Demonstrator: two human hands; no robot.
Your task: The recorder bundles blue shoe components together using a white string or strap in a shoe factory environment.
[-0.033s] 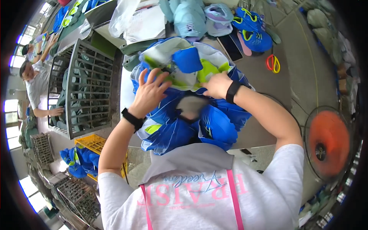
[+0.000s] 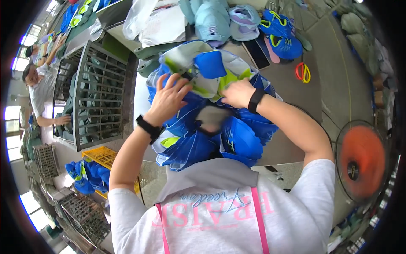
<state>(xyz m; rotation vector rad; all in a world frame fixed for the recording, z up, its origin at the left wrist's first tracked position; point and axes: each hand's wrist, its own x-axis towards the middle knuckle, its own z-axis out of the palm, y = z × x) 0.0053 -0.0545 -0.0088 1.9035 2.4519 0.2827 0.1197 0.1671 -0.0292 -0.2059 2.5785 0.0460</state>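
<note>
A ring-shaped heap of blue shoe uppers (image 2: 242, 142) with lime-green and pale grey linings lies on the table right before me. Over its left side is my left hand (image 2: 168, 99), fingers spread and resting on the uppers. My right hand (image 2: 239, 93) has its fingers bent around the lime-green lined edge of an upper on the far right side of the heap. Between the hands a blue tongue-like flap (image 2: 210, 64) stands up. A blurred greyish patch shows through the middle of the ring. The right fingertips are partly hidden in the fabric.
Beyond the heap are light blue uppers (image 2: 211, 26), blue shoe uppers (image 2: 286, 44), a phone (image 2: 256, 54) and red-and-yellow-handled scissors (image 2: 303, 73). A metal cage rack (image 2: 76, 91) stands left, with a person (image 2: 42, 93) beside it. An orange fan (image 2: 362, 163) stands right.
The tabletop things sit slightly farther right in view. My left hand has shifted a little to the right. My right hand keeps its hold with hardly any movement.
</note>
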